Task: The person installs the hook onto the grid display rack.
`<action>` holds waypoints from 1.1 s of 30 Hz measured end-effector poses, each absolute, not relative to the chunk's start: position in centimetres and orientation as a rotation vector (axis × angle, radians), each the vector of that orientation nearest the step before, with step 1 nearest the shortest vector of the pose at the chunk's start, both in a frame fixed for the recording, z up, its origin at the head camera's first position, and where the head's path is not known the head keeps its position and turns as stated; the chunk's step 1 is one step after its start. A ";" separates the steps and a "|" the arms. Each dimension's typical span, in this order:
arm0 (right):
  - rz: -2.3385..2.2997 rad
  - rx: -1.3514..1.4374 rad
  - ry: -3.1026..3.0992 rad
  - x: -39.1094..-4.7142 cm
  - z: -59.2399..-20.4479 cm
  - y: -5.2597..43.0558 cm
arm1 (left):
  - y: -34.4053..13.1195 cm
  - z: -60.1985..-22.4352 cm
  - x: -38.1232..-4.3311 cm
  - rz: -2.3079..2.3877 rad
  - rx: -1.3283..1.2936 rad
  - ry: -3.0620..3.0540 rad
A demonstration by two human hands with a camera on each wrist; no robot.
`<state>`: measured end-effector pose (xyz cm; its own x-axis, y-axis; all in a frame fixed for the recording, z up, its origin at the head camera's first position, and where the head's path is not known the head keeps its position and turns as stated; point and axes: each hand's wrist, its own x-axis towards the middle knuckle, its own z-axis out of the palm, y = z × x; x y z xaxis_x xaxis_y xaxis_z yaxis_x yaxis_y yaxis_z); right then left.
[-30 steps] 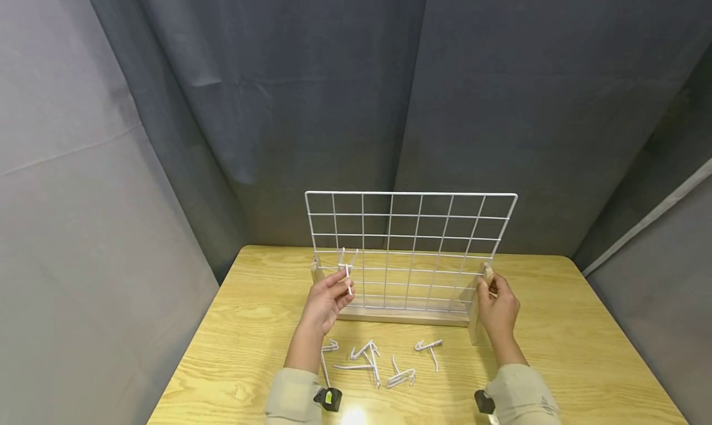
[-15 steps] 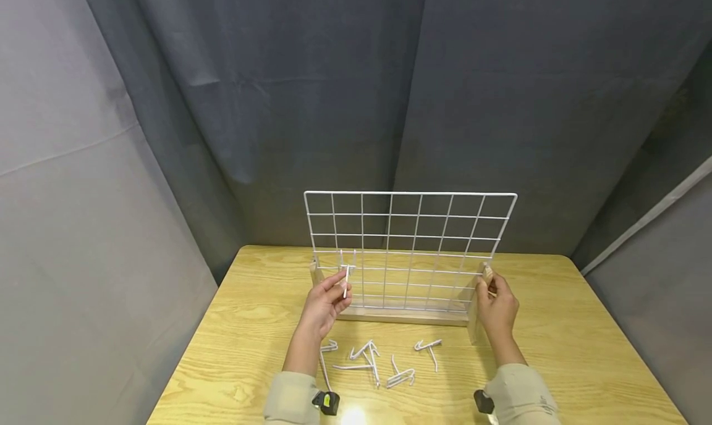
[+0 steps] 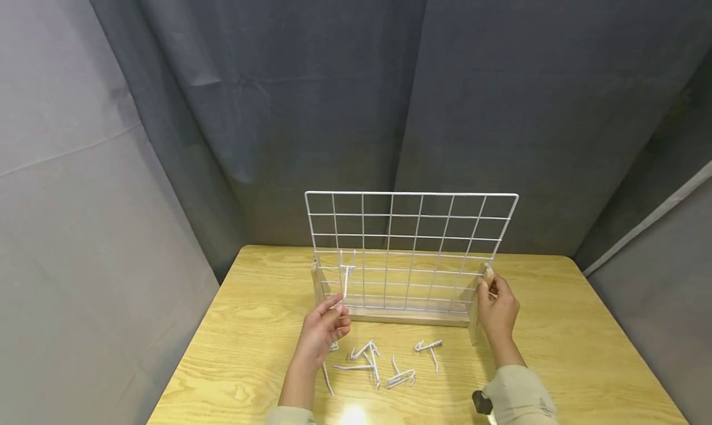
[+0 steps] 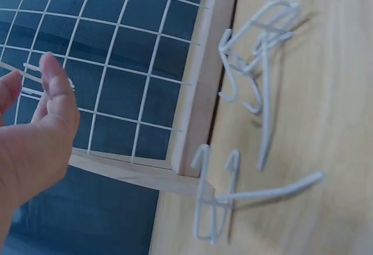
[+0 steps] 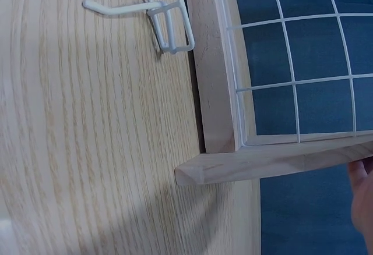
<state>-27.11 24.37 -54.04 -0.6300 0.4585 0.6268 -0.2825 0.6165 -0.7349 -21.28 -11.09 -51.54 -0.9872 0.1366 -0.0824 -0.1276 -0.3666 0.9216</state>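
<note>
White wire hook (image 3: 346,282) hangs at the left part of the white wire grid (image 3: 411,194), which sits upright in a wooden stand (image 3: 403,318); left hand (image 3: 322,332) is just below the hook, fingers loose and released, contact with its lower tip can't be told. Right hand (image 3: 499,309) grips the stand's right upright (image 3: 473,323), fingers and thumb pinching it near the top. More loose white hooks (image 3: 374,364) lie on the worktop (image 3: 573,351) in front of the stand, one partly hidden by the left arm.
</note>
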 end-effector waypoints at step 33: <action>1.117 -0.142 -1.955 -27.0 -54.1 24.4 | -11.3 -57.4 -15.7 1.973 -0.201 2.759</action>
<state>-27.00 24.43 -54.13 -0.6265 0.4725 0.6199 -0.2943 0.5930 -0.7494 -15.65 -11.26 -57.40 -0.9605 -0.2415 0.1382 0.0527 0.3296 0.9426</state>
